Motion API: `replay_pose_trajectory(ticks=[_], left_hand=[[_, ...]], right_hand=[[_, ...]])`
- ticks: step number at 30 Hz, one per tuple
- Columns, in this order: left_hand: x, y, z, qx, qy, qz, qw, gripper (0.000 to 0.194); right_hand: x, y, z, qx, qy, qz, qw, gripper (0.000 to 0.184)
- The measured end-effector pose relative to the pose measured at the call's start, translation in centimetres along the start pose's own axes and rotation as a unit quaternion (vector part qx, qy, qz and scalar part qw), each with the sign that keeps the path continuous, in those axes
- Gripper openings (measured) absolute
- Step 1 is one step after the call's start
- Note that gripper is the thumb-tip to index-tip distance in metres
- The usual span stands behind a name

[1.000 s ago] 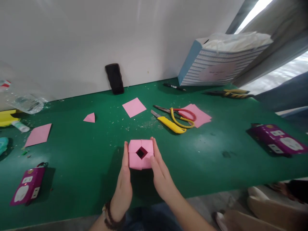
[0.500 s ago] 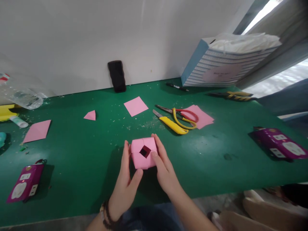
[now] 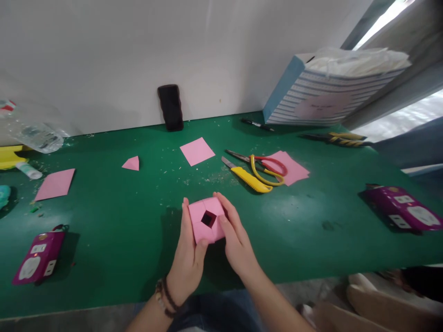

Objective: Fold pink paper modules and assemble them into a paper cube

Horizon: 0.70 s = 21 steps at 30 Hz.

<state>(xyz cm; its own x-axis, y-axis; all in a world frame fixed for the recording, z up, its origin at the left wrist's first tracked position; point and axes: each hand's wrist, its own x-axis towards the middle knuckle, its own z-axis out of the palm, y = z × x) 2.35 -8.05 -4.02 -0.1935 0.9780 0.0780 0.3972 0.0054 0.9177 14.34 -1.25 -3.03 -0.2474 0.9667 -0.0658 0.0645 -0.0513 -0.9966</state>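
Note:
A folded pink paper box (image 3: 200,213) with a diamond-shaped hole in its top is held between my two hands, above the front part of the green table (image 3: 121,249). My left hand (image 3: 189,251) grips its left side, the thumb pressed at the lower edge. On the opposite side, my right hand (image 3: 238,237) has its fingers along the box and its thumb on the top near the hole. Beyond the box lie a yellow utility knife (image 3: 249,179) and red-and-yellow-handled scissors (image 3: 258,162), partly over pink paper sheets (image 3: 296,169).
A pink square (image 3: 197,151) and a small folded pink piece (image 3: 132,163) lie farther back; another pink sheet (image 3: 55,184) is left. A phone (image 3: 170,107) leans on the wall. Purple power boxes (image 3: 39,256) flank both sides. A striped bag (image 3: 332,92), pen (image 3: 256,124) and pliers (image 3: 335,139) are back right.
My left hand has closed in on the box, its fingers now against the left side. The box has turned slightly between my hands. The view has shifted a little.

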Motion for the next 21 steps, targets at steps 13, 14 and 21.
replay_pose_trajectory(ticks=[13,14,21], left_hand=[[0.1,-0.1,-0.3,-0.021,0.014,-0.008,1.0,0.064],[0.1,-0.1,-0.7,-0.024,0.013,-0.014,1.0,0.065],[0.2,0.2,-4.2,0.031,0.031,-0.114,0.993,0.053]], right_hand=[[0.1,-0.1,-0.6,0.007,-0.015,0.002,1.0,0.05],[0.2,0.0,-1.0,0.013,-0.014,0.001,1.0,0.052],[0.6,0.0,-4.1,-0.043,-0.02,0.049,0.998,0.055]])
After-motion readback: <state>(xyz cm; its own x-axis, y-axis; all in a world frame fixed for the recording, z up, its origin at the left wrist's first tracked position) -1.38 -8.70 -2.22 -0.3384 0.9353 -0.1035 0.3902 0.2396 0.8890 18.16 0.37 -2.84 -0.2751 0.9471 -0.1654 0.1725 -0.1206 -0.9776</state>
